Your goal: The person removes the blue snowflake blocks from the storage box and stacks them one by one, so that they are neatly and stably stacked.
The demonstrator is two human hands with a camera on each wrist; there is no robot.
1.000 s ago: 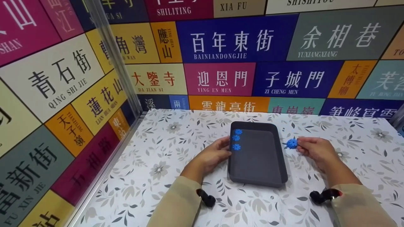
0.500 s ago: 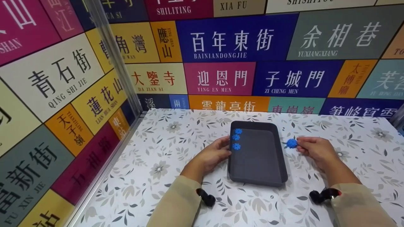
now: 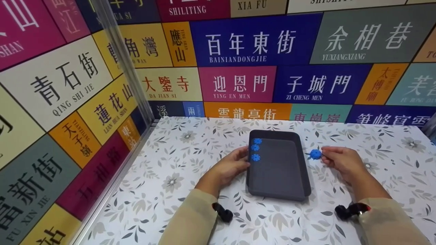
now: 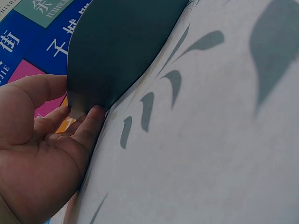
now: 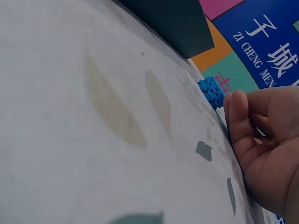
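My right hand (image 3: 340, 161) pinches the right side of a small blue stack of notched plastic snowflake discs (image 3: 315, 154) close over the table. In the right wrist view the stack (image 5: 212, 92) shows layered edges just past my fingertips, which hide part of it. A shallow dark grey rectangular tray (image 3: 277, 177) lies left of it. Three blue snowflake discs sit inside along the tray's left wall, the nearest disc (image 3: 255, 157) set slightly apart from the other two. My left hand (image 3: 231, 166) rests its fingertips against the tray's outer left wall, fingers relaxed.
The table (image 3: 211, 217) wears a white cloth with grey leaves and flowers. Behind and to the left rise walls covered in colourful panels (image 3: 255, 41) with Chinese lettering. A clear corner strip (image 3: 127, 61) stands where the walls meet. Each wrist bears a black camera (image 3: 223, 214).
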